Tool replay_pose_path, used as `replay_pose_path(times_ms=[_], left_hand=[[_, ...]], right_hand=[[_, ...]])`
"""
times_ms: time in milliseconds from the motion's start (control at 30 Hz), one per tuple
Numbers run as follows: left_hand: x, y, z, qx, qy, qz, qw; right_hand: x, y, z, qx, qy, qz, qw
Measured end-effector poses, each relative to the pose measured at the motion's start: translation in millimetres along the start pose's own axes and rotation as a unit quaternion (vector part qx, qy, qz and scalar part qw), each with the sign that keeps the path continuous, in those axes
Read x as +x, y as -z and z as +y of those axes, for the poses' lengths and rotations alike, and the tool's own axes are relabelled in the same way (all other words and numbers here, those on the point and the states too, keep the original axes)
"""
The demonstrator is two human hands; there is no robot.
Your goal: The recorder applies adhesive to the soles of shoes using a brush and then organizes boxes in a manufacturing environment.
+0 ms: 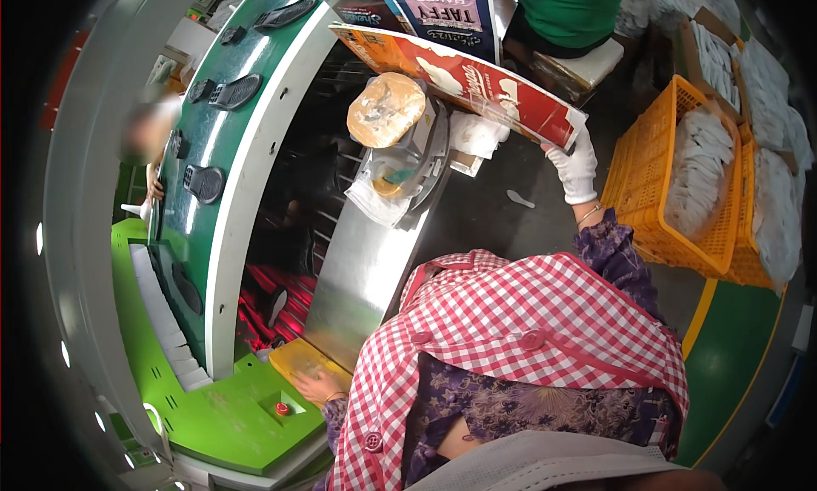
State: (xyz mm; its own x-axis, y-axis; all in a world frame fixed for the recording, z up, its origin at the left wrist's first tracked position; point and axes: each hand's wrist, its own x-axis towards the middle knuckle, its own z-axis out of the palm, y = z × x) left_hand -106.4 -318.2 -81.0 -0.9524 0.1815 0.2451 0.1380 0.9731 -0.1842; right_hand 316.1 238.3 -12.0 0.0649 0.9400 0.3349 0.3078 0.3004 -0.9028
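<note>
Red board [477, 81] beyond the table [366, 274], its corner clamped in the fingers of the right hand [575, 169].
Left hand [317, 387] at yellow block [298, 356]: finger state cannot be told. A firm, steady grip is advised.

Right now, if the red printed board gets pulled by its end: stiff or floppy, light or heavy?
Probably fairly stiff: the red printed board spans a long way without obvious sagging, though the fisheye bends its edges. Likely light for its size, since its visible edge looks thin. It may swing or tip if pulled there, as the gloved right hand is at one end.
</note>
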Motion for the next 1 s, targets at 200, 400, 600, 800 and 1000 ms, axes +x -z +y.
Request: replay_pose_path(times_ms=[200, 400, 600, 800, 1000], left_hand=[[5, -6, -20, -0.048, 0.134, -0.036, 0.989], [15, -32, -50, -0.269, 0.153, -0.139, 0.941], [4, 5, -27, -0.247, 0.121, -0.142, 0.951], [3, 114, 44, -0.467, -0.065, -0.110, 0.875], [16, 223, 172, -0.592, -0.269, -0.182, 0.738]], right_hand=[[12, -18, 2, 0.188, -0.077, -0.006, 0.979], [13, -27, 7, 0.241, -0.060, 0.048, 0.968], [29, -23, 12, 0.186, -0.050, 0.056, 0.980], [29, -21, 18, 0.153, -0.050, 0.057, 0.985], [22, -24, 9, 0.144, -0.072, 0.051, 0.986]])
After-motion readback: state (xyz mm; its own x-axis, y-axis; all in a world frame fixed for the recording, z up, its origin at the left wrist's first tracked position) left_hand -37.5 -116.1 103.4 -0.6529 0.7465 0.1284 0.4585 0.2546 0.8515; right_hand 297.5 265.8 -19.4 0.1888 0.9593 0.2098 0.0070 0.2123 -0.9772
